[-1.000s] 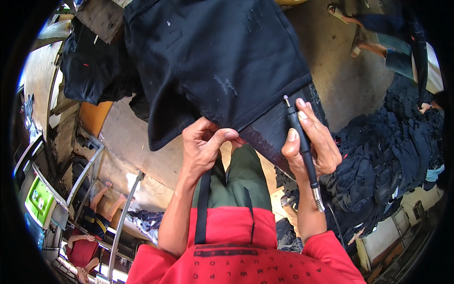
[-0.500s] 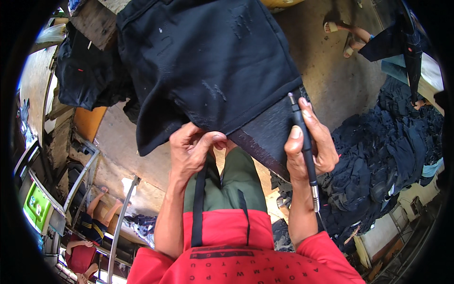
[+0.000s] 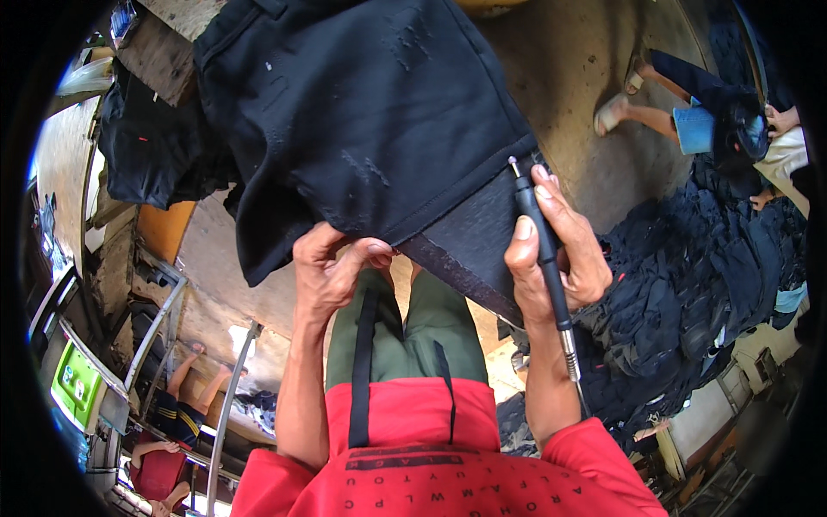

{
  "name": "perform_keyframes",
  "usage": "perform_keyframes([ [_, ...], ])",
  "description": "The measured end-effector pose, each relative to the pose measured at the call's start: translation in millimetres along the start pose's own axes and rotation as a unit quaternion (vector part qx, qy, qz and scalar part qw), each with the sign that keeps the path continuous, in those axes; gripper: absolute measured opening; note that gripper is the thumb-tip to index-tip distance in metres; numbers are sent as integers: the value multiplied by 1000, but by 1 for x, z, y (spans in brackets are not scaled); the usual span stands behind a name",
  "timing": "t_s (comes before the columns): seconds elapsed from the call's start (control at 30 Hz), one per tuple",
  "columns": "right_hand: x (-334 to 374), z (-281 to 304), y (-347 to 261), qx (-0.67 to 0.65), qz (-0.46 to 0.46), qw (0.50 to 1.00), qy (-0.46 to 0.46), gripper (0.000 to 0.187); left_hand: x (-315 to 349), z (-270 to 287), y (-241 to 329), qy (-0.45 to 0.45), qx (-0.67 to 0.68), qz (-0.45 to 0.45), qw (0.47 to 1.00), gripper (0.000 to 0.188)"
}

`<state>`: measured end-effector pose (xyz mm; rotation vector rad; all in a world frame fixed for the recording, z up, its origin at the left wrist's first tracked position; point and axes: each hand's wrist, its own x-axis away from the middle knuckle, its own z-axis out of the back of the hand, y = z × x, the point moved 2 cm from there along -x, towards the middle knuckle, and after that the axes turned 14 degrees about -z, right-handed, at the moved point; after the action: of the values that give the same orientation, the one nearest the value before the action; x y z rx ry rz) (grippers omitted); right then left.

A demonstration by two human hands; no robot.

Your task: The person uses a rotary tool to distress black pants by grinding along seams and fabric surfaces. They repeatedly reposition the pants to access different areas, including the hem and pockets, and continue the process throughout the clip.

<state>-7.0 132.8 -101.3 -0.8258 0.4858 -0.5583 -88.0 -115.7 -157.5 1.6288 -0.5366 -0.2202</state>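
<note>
Dark denim shorts with scuffed, frayed patches hang in front of me, one leg drawn over a flat black board. My left hand pinches the lower edge of that leg between thumb and fingers. In my right hand is a slim black rotary grinder handpiece with a small pale pinkish tip. Its tip points up, close to the hem at the board's right edge. A metal spring collar and thin cable trail from its lower end. The right fingers also lie at the board's edge.
A large heap of dark garments lies at the right. A person in sandals walks at the far right. Another dark garment hangs at the left. Metal rails, a green tray and a seated person are lower left.
The shorts, board and both hands have shifted slightly left in view. The handpiece stays in my right hand, its tip slightly higher. The person at the far right has stepped along.
</note>
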Motion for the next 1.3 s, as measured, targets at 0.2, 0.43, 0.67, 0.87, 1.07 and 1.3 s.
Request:
perform_keyframes([
  [0.2,-1,1,-1,6,4,1000,-5,32,2,-1,-2,9,13,12,1000,4],
  [0.43,1,1,-5,15,31,999,-30,33,2,-1,-2,0,18,3,1000,4],
  [0.67,4,-1,-6,5,46,998,-41,30,3,-3,-3,19,38,21,999,5],
  [0.87,6,0,-8,9,53,997,-59,31,3,-1,-6,-2,34,17,999,7],
  [1.07,4,2,-11,8,75,991,-108,33,6,-2,-9,1,58,19,998,8],
  [1.3,7,1,-12,4,88,988,-126,31,6,-2,-13,5,89,6,996,10],
])
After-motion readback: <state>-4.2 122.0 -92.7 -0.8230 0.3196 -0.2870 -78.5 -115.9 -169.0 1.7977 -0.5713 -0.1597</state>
